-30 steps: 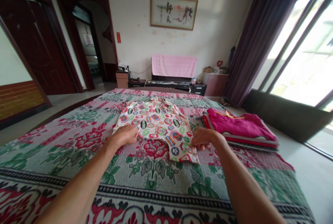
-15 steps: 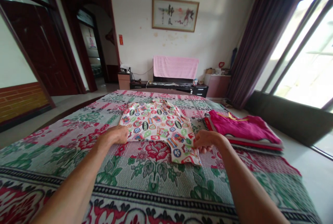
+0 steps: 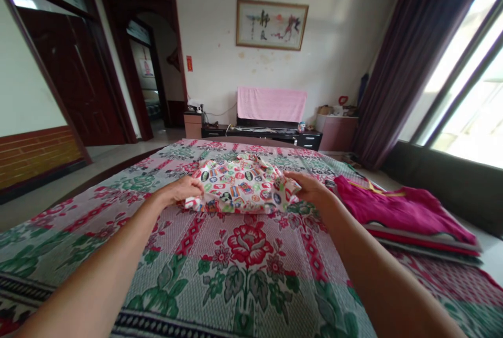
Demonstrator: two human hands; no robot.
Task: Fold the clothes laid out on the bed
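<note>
A small child's garment [image 3: 247, 186], white with a colourful badge print, lies folded across the flowered bed cover [image 3: 251, 285]. Its neckline points to the far side, and its near edge makes a roughly straight line. My left hand [image 3: 186, 189] pinches the garment's left side, fingers curled at the cloth. At the opposite side my right hand [image 3: 304, 186] grips a bunched bit of the fabric, partly lifted. Some fingertips of both hands are hidden.
A stack of folded clothes, a magenta top [image 3: 404, 209] uppermost, sits right of my right forearm. Beyond the bed stand a low black cabinet [image 3: 310, 140] and a pink cloth [image 3: 271, 104] draped over something. A purple curtain [image 3: 416, 65] hangs at right.
The garment's lower right part, earlier stretched toward me, is now folded up, making the piece shorter. Both hands have moved slightly away from me, and the view has shifted.
</note>
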